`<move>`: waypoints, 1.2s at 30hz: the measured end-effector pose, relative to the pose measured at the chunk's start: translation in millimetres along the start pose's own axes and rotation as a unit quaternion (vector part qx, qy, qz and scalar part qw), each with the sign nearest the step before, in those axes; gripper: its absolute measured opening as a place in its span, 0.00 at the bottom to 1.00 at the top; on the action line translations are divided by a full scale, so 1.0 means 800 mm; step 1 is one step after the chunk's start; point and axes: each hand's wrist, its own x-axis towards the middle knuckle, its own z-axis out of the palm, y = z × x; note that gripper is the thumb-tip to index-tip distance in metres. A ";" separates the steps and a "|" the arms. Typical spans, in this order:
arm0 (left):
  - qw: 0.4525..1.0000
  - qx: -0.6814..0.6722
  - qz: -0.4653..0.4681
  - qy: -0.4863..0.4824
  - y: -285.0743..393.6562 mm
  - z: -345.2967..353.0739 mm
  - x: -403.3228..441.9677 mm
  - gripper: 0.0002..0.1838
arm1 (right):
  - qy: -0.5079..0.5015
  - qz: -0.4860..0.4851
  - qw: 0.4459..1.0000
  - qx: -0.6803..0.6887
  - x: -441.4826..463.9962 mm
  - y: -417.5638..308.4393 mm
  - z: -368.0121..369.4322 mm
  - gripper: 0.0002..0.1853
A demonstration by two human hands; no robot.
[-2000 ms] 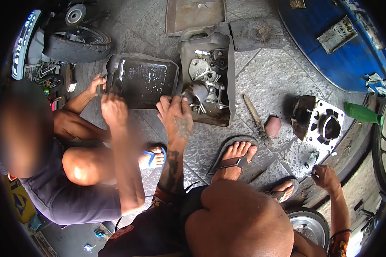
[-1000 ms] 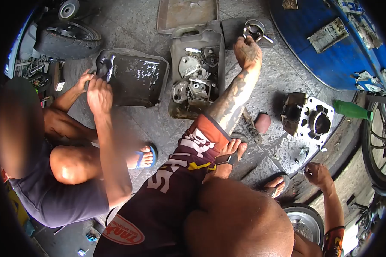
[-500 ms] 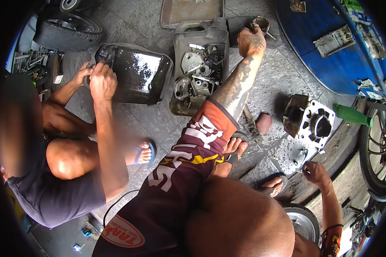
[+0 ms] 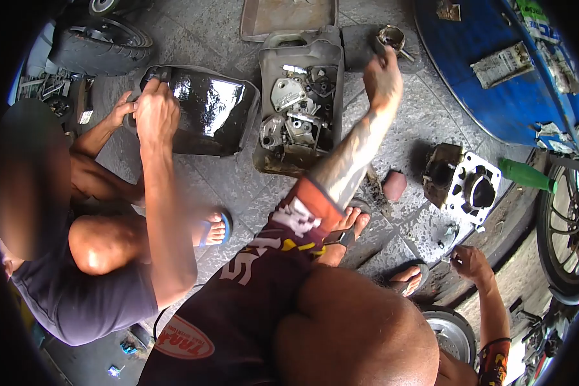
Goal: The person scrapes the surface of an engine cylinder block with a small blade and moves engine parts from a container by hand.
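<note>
My left hand (image 4: pixel 383 77) reaches to the far middle, its fingers loosely bent just below a piston (image 4: pixel 390 36) with a pin or rod (image 4: pixel 406 55) beside it. The piston rests on a dark, flat block (image 4: pixel 360 48); whether a fingertip still touches it is hard to see. At the lower right, my right hand (image 4: pixel 473 264) is closed, with its fingertips on something small and dark. Just beyond those fingers lies a small shiny piece (image 4: pixel 449 237) on the wet floor. Farther up stands an engine cylinder (image 4: pixel 473 193), its flat gasket face turned toward me.
A grey case (image 4: pixel 262 145) of metal parts stands ahead. At left, a co-worker's hands (image 4: pixel 154 116) grip a tray (image 4: pixel 248 128) of dark liquid. A reddish piece (image 4: pixel 394 185), green bottle (image 4: pixel 527 175), blue drum (image 4: pixel 457 58) and wheel (image 4: pixel 566 225) surround the right side.
My left hand has drawn back slightly from the piston, letting go of it. The right hand stays nearly in place. The co-worker's hands have shifted slightly at the tray.
</note>
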 end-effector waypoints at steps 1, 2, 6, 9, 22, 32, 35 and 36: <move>0.998 -0.020 0.052 -0.019 0.011 -0.007 -0.033 0.25 | 0.004 -0.004 1.000 -0.004 0.001 0.005 0.003 0.06; 0.992 0.003 0.124 -0.019 -0.009 -0.005 -0.048 0.24 | -0.003 -0.002 1.000 -0.006 0.001 0.011 0.007 0.07; 0.969 -0.044 0.194 -0.145 -0.018 -0.015 -0.153 0.16 | -0.034 0.024 0.999 -0.005 0.005 0.004 -0.001 0.07; 0.933 0.060 0.306 -0.181 -0.036 -0.021 -0.184 0.18 | -0.032 -0.001 0.999 -0.004 0.012 0.011 -0.002 0.06; 0.852 0.187 0.452 -0.188 -0.066 0.049 -0.203 0.28 | -0.059 0.014 0.998 -0.033 0.023 0.017 0.002 0.08; 0.877 0.129 0.417 -0.200 -0.082 0.048 -0.198 0.21 | -0.045 -0.014 0.999 -0.016 0.035 0.016 -0.004 0.07; 0.879 0.124 0.420 -0.191 -0.082 0.049 -0.199 0.21 | -0.055 0.000 0.999 0.003 0.038 0.011 -0.009 0.07; 0.878 0.126 0.424 -0.184 -0.081 0.049 -0.198 0.20 | -0.055 -0.001 0.998 0.005 0.039 0.010 -0.010 0.07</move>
